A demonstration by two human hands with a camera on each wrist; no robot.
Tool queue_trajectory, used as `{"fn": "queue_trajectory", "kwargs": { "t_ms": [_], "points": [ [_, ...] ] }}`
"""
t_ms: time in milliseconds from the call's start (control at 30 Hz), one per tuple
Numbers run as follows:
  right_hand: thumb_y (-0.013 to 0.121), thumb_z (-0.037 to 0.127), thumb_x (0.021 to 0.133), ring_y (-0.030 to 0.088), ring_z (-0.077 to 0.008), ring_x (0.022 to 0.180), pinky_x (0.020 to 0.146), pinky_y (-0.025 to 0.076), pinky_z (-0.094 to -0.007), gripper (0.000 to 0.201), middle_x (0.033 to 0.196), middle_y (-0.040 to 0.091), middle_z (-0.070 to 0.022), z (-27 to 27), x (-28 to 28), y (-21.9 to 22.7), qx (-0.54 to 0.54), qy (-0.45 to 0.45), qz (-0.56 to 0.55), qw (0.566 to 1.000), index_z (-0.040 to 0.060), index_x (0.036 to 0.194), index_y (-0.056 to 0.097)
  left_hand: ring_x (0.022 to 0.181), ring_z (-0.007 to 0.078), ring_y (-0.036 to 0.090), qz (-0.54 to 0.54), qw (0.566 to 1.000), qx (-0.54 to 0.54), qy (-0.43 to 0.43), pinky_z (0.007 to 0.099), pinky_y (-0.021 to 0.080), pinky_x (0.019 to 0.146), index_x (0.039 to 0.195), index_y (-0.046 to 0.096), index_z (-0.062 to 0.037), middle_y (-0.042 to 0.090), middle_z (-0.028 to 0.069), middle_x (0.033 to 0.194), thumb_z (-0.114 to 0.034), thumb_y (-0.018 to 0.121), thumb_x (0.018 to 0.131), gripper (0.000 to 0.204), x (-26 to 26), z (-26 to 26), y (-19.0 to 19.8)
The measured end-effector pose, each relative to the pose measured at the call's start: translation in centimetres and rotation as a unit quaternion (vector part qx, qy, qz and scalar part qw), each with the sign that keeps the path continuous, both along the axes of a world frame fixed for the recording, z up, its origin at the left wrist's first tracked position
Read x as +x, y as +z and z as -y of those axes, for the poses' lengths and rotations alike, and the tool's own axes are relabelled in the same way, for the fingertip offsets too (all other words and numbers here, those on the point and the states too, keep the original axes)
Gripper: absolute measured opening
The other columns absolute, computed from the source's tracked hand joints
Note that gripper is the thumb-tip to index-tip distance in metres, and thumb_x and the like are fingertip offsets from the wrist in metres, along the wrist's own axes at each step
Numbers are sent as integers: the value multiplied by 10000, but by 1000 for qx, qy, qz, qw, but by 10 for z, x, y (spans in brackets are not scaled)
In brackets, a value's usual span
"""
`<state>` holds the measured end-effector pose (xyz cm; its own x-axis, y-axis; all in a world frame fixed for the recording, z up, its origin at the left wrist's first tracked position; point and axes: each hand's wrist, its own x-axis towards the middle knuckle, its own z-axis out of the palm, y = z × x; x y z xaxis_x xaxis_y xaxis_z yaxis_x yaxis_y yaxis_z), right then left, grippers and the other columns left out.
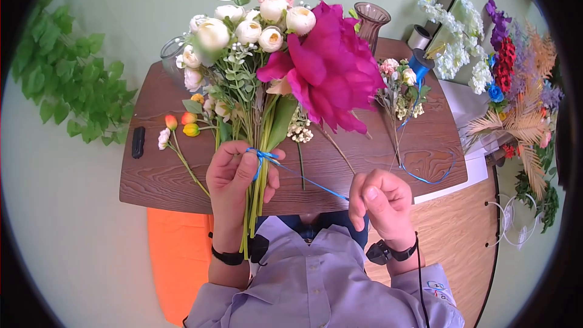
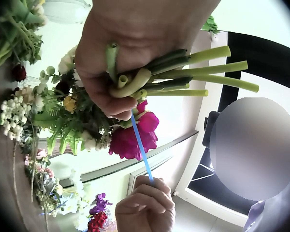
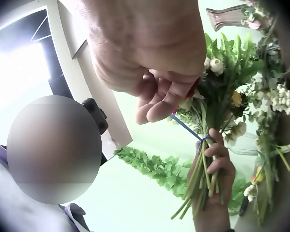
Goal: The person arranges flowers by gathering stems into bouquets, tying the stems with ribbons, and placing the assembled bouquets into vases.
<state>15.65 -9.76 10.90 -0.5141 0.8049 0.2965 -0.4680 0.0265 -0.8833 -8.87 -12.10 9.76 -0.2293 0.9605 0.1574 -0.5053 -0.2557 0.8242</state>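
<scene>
The left hand (image 1: 234,176) grips the green stems (image 1: 252,206) of a bouquet, its thumb by a blue ribbon (image 1: 262,157) wound round them. White blooms (image 1: 249,31) and a large magenta flower (image 1: 331,64) top the bunch. To the right, the right hand (image 1: 382,203) pinches the ribbon's end, and the strand between the hands is taut. In the left wrist view the stem ends (image 2: 222,79) stick out past the left hand (image 2: 130,53). The right wrist view shows the ribbon knot (image 3: 203,140) against the stems.
On the brown table (image 1: 152,176) lie loose flowers (image 1: 190,129) and a black object (image 1: 138,142) at the left. A blue ribbon spool (image 1: 420,64), a silver spool (image 1: 419,37), a glass vase (image 1: 371,21) and small sprigs (image 1: 404,94) are at the back right. More flowers (image 1: 507,64) stand beyond the table.
</scene>
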Motion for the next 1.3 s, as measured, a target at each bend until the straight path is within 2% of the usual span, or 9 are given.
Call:
{"fn": "queue_trajectory", "kwargs": {
  "t_ms": [167, 533, 600, 667, 767, 833, 967, 1200, 1300],
  "points": [
    [475, 142, 1062, 487, -64, 562, 535, 399, -210, 240, 758, 561, -47, 3, 4, -22, -22, -48, 80, 995, 63, 835, 472, 642, 170, 644, 5, 1000, 7, -14, 226, 467, 447, 1087, 530, -12, 673, 316, 1033, -115, 532, 1033, 117, -2, 0, 0],
    [471, 127, 1058, 413, -42, 549, 493, 338, -213, 265, 716, 514, -13, -28, 6, -50, 0, -97, 122, 988, 72, 802, 430, 584, 175, 622, 12, 1000, -15, -25, 224, 441, 420, 1073, 539, -22, 674, 314, 992, -132, 532, 1031, 118, 7, 4, 1],
    [476, 125, 1056, 411, -37, 553, 492, 333, -210, 268, 705, 506, -3, -37, 8, -49, 22, -111, 140, 984, 70, 798, 428, 616, 179, 638, 17, 999, -14, -40, 233, 458, 441, 1087, 536, -13, 683, 302, 1011, -113, 535, 1030, 115, 7, 4, 0],
    [491, 116, 1047, 410, -33, 565, 504, 339, -212, 266, 685, 500, 15, -47, 13, -46, 12, -146, 178, 973, 59, 792, 441, 548, 170, 602, 2, 1000, -14, -16, 219, 422, 399, 1064, 545, -35, 668, 328, 975, -136, 525, 1031, 108, 10, 4, 0],
    [506, 109, 1039, 410, -36, 574, 514, 345, -218, 268, 674, 497, 27, -52, 15, -34, 60, -132, 208, 967, 53, 782, 453, 551, 171, 600, 13, 1000, -6, -14, 221, 423, 402, 1074, 550, -39, 664, 336, 990, -140, 525, 1032, 112, 8, 2, -4],
    [506, 102, 1037, 404, -44, 581, 516, 346, -225, 271, 669, 482, 27, -44, 7, -45, 77, -123, 202, 969, 54, 777, 448, 589, 175, 617, 28, 999, 5, -15, 227, 447, 427, 1082, 544, -28, 668, 320, 1010, -124, 525, 1033, 110, 6, 1, -3],
    [490, 86, 1037, 416, -59, 582, 508, 352, -238, 253, 686, 484, 16, -19, -6, -60, 0, -49, 187, 981, 46, 788, 466, 635, 182, 634, 62, 997, 28, -28, 234, 477, 453, 1089, 535, -19, 667, 308, 1040, -110, 518, 1036, 107, 5, 1, -4],
    [501, 72, 1024, 441, -89, 584, 519, 371, -266, 239, 696, 494, -16, -18, -13, -82, 73, -136, 188, 970, 22, 792, 482, 630, 188, 630, 100, 993, 11, -67, 241, 469, 454, 1085, 535, -24, 666, 300, 1034, -117, 517, 1039, 105, 6, 2, -3],
    [538, 43, 991, 483, -163, 565, 528, 395, -309, 203, 698, 520, -61, -23, -16, -85, 163, -184, 237, 940, 15, 795, 490, 630, 192, 629, 88, 993, 16, -71, 245, 465, 455, 1090, 542, -27, 669, 287, 1030, -114, 521, 1037, 104, 7, 2, -4]
  ]
}}
